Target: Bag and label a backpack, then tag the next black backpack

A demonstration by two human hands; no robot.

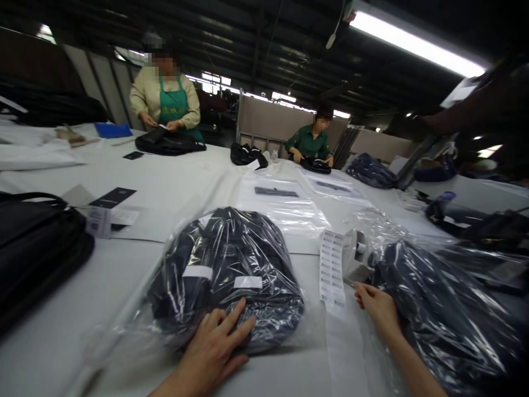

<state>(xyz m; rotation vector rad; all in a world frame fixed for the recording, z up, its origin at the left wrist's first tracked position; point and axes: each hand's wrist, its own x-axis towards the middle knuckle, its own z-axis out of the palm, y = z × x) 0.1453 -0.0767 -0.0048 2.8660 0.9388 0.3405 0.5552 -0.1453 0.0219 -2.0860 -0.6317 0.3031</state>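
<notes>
A dark backpack (231, 264) in a clear plastic bag lies on the white table in front of me. My left hand (221, 342) rests on its near side with the fingers spread. To the right, my right hand (378, 311) is closed in a pinch at the front end of a grey tape dispenser (356, 259). Whatever is between those fingertips is too small to make out. Beside the dispenser, a strip of printed labels (332, 267) runs down the table. Another bagged dark item (446, 314) lies right of my right hand.
A black bag (37, 253) lies at the left, near dark hang tags (113, 197). Flat clear plastic bags (281, 207) are spread beyond the backpack. Across the table, a person in a green apron (169, 105) and another in dark green (309, 143) handle black bags.
</notes>
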